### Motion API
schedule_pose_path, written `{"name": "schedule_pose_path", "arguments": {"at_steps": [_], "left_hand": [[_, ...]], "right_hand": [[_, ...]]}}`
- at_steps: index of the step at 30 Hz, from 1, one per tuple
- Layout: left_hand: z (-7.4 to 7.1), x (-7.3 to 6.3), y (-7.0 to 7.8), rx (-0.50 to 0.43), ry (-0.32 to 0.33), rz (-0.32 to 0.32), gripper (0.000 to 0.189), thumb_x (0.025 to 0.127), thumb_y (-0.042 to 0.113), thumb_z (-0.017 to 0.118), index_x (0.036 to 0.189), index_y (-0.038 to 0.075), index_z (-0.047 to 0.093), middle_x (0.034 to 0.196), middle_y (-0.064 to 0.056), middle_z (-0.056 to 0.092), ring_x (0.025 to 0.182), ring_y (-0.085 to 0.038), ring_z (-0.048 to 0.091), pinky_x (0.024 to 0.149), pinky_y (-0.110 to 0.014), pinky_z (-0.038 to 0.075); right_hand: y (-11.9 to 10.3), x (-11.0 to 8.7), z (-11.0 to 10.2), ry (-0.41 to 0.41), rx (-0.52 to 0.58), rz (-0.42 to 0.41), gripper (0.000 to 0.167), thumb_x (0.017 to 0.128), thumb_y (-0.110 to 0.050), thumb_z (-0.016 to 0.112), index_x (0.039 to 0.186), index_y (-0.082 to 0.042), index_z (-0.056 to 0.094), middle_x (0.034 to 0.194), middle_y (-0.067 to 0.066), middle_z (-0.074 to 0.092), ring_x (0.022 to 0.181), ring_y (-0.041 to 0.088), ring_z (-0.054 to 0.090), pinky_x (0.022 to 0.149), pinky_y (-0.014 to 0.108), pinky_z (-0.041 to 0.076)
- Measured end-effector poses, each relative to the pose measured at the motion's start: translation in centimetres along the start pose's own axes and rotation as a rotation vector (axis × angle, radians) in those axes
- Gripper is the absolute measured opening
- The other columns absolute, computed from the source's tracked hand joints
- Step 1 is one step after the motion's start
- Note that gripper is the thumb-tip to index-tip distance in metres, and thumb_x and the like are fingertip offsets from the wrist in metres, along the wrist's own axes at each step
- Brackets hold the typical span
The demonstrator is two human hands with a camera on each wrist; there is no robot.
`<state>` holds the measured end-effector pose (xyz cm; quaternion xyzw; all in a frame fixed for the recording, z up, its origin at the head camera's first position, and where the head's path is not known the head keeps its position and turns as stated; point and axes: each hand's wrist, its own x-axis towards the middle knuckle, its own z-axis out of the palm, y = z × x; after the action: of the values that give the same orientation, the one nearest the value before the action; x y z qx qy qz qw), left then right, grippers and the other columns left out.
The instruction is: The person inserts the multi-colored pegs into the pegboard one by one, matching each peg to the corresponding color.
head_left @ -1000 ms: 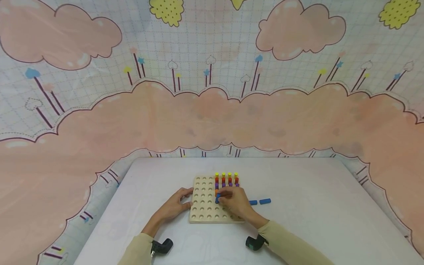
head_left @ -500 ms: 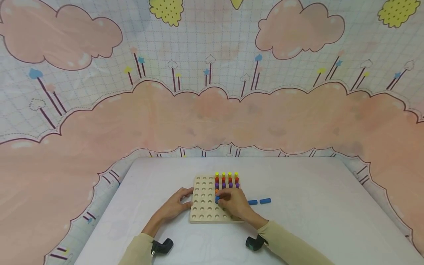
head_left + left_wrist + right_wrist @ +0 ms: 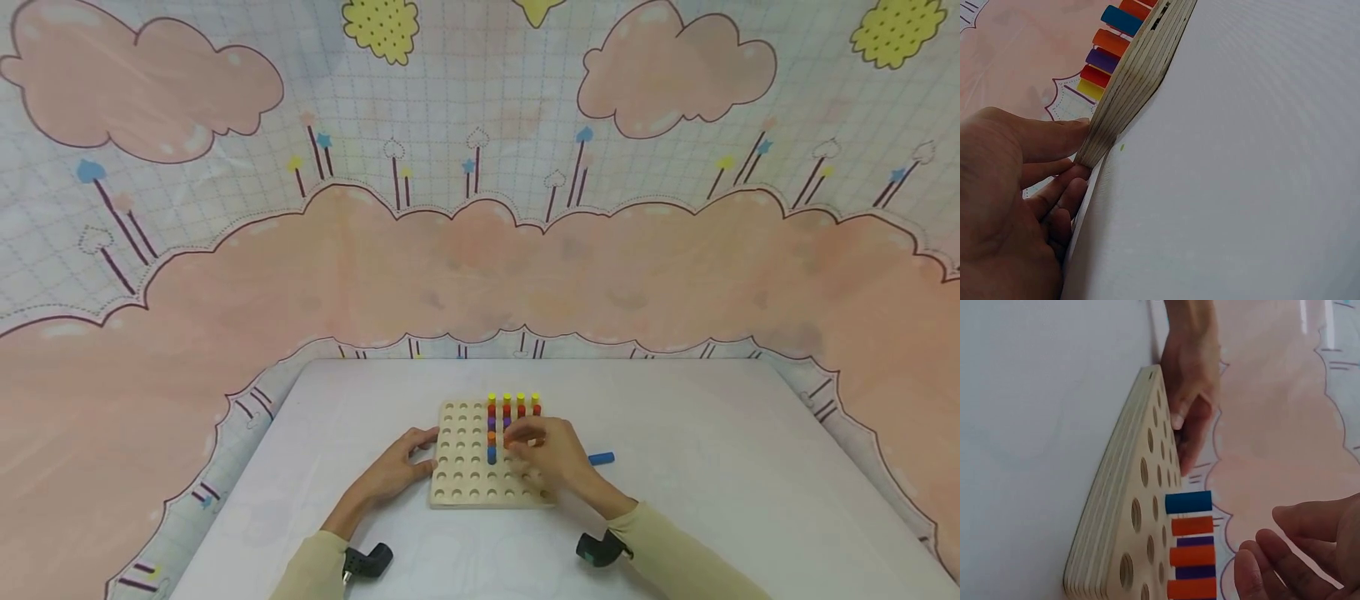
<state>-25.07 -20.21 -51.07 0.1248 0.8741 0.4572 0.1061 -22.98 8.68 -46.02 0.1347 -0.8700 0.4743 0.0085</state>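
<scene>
A wooden pegboard (image 3: 461,467) with rows of round holes lies on the white table. My left hand (image 3: 401,467) rests against its left edge, thumb and fingertips touching the side; the left wrist view shows the thumb (image 3: 1054,139) on that edge. A blue peg (image 3: 492,455) stands upright in the board, in front of an orange peg (image 3: 492,437). My right hand (image 3: 551,457) hovers over the board's right part, just right of the blue peg. In the right wrist view its fingers (image 3: 1279,559) are apart from the pegs and hold nothing. It hides some pegs in the head view.
Yellow pegs (image 3: 521,399), red pegs (image 3: 507,412) and purple pegs (image 3: 492,424) stand in rows at the board's back right. A loose blue peg (image 3: 601,458) lies on the table (image 3: 712,475) right of the board, partly behind my right hand.
My right hand has let go of the blue peg, now standing in the board, and has moved to the right. My left hand has stayed at the board's edge.
</scene>
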Motion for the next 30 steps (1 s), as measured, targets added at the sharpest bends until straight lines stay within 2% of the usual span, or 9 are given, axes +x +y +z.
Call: {"name": "schedule_pose_path", "arguments": {"at_steps": [8, 15, 21, 30], "left_hand": [[-0.1, -0.1, 0.1, 0.013, 0.009, -0.010, 0.055, 0.090, 0.013, 0.068, 0.142, 0.008, 0.051, 0.126, -0.004, 0.058, 0.125, -0.029, 0.049, 0.114, -0.059, 0.031], [-0.2, 0.0, 0.2, 0.007, -0.004, 0.007, 0.055, 0.090, 0.014, 0.068, 0.142, 0.006, 0.051, 0.126, -0.005, 0.058, 0.124, -0.028, 0.049, 0.114, -0.060, 0.030], [-0.1, 0.0, 0.1, -0.011, -0.010, -0.010, 0.055, 0.090, 0.013, 0.067, 0.143, 0.008, 0.050, 0.129, -0.004, 0.057, 0.127, -0.028, 0.048, 0.115, -0.058, 0.030], [-0.2, 0.0, 0.2, 0.010, -0.008, 0.003, 0.055, 0.091, 0.015, 0.067, 0.143, 0.007, 0.050, 0.126, -0.006, 0.057, 0.125, -0.029, 0.049, 0.114, -0.059, 0.031]], "right_hand": [[0.4, -0.5, -2.2, 0.065, -0.029, 0.009, 0.016, 0.085, -0.009, 0.075, 0.100, -0.013, 0.075, 0.096, -0.001, 0.075, 0.090, 0.014, 0.067, 0.073, 0.020, 0.054], [1.0, -0.9, -4.0, 0.092, -0.072, 0.081, 0.019, 0.085, -0.010, 0.075, 0.104, -0.013, 0.075, 0.099, -0.002, 0.073, 0.093, 0.014, 0.065, 0.077, 0.022, 0.053], [2.8, -1.4, -5.0, 0.102, -0.083, 0.096, 0.019, 0.085, -0.014, 0.076, 0.105, -0.013, 0.074, 0.101, -0.002, 0.073, 0.094, 0.013, 0.063, 0.079, 0.022, 0.051], [4.6, -2.3, -6.7, 0.117, -0.149, 0.137, 0.022, 0.087, -0.017, 0.074, 0.109, -0.014, 0.074, 0.104, 0.001, 0.073, 0.097, 0.016, 0.062, 0.079, 0.024, 0.048]]}}
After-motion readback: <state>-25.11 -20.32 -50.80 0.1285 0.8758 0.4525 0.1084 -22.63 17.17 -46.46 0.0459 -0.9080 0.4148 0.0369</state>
